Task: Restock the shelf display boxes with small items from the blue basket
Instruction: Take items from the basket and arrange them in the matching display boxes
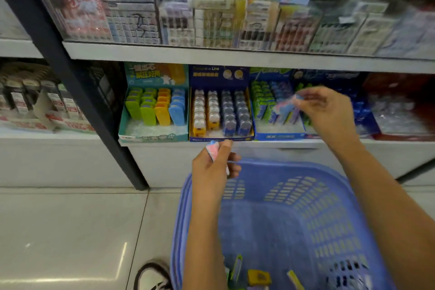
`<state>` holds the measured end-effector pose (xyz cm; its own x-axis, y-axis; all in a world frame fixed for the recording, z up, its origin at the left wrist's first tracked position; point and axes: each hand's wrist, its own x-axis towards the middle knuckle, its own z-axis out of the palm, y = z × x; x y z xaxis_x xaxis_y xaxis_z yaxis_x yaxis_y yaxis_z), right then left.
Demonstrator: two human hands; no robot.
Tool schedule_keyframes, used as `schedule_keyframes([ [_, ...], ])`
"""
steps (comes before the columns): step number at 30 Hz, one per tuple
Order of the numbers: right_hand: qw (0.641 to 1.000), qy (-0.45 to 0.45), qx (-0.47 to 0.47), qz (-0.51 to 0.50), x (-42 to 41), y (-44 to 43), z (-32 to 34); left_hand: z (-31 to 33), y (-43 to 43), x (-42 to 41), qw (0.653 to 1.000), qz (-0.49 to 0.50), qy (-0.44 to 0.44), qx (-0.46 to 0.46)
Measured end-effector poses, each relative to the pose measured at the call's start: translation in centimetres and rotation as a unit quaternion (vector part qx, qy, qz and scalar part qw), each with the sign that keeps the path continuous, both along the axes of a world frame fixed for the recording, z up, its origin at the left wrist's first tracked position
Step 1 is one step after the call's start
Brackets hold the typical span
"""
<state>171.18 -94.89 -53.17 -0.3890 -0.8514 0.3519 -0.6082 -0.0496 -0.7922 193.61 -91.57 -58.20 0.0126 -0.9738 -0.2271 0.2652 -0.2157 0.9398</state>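
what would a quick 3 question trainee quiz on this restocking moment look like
1. True or false: the left hand holds nothing.
2. Over which display box is the right hand placing its small pink-and-blue item?
A. the teal box of green, orange and blue items
B. the dark blue box of yellow and blue items
C. the blue box of green and blue packs
3. Fill in: the blue basket sits ____ the shelf of display boxes.

Key
1. False: it pinches a small pink-and-blue pack.
2. C
3. Below, in front of it, with a few items left in its bottom.
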Motion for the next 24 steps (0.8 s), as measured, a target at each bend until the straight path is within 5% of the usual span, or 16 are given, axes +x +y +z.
schedule_keyframes([
  [7,0.973,0.181,0.117,0.084,-3.9,-2.3,-1.1,-0.4,-0.1,-1.5,0.996,-0.039,-0.081,-0.012],
  [17,0.960,0.195,0.140,0.141,-3.4,-3.5,-1.3,-0.2,-2.0,-4.0,0.980,-0.065,0.110,0.150],
  [24,0.982,0.161,0.083,0.060,-2.0,-2.1,-1.6,-1.0,-0.5,-3.9,0.988,-0.104,0.092,0.069],
])
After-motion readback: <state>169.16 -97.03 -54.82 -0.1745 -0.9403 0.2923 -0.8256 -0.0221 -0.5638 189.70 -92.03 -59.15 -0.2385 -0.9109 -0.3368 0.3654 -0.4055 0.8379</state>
